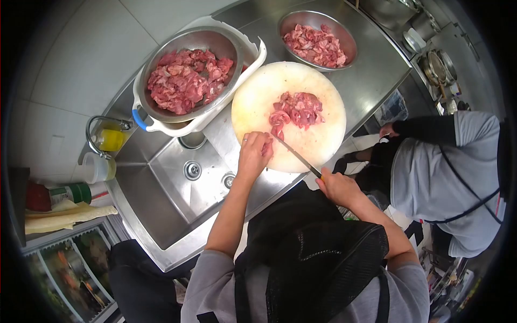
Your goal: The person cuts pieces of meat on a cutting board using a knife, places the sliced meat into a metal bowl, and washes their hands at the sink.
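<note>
On the round, pale cutting board [315,148] lies a small pile of cut raw meat [301,109]. My right hand [338,186] is wrapped round the handle of a knife [299,157], its blade reaching up and left across the board to the lower end of the meat. My left hand [255,153] is at the board's left edge, its fingers curled on a piece of meat [265,151] beside the knife's tip. A large metal bowl [232,51] of meat rests in a white basin [253,63] at the upper left. Behind the board stands a smaller metal bowl [347,40] with meat.
A steel sink [156,183] with drains lies left of the board. Beyond it are a faucet [92,134], a yellow bottle [110,140] and a plastic container [96,167]. Another person [436,172] in a grey shirt stands at the right. Pans [439,67] are at the upper right.
</note>
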`<state>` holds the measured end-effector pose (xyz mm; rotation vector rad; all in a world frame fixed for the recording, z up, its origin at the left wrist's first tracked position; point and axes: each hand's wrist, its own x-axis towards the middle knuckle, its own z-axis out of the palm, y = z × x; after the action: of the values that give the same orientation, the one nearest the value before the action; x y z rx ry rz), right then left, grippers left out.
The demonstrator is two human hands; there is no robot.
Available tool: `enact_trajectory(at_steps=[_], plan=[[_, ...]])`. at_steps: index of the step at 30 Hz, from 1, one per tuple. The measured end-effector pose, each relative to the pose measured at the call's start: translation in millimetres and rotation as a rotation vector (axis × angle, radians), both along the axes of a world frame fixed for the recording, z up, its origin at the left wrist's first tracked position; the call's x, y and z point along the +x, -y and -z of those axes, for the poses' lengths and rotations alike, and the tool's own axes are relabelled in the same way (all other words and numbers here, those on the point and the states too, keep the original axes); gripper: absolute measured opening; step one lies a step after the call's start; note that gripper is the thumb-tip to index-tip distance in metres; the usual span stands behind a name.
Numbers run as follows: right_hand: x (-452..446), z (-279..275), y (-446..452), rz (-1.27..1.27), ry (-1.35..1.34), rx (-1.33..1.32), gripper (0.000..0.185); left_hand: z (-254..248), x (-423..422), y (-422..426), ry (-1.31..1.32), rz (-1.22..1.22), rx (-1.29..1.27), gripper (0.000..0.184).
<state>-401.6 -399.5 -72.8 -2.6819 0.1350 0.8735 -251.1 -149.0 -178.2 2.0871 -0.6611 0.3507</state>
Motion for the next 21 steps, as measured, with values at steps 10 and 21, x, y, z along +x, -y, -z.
enact_trajectory(at_steps=[10,21], plan=[[-7.6,-6.1,16.3,-0.021,0.136,0.035,0.035,-19.5,15.0,-9.8,-0.425,-0.278,-0.586,0.014],[-17.6,-37.7,87.1,0.301,0.402,-0.032,0.036,-20.9,49.9,132.8,-0.009,-0.025,0.312,0.103]])
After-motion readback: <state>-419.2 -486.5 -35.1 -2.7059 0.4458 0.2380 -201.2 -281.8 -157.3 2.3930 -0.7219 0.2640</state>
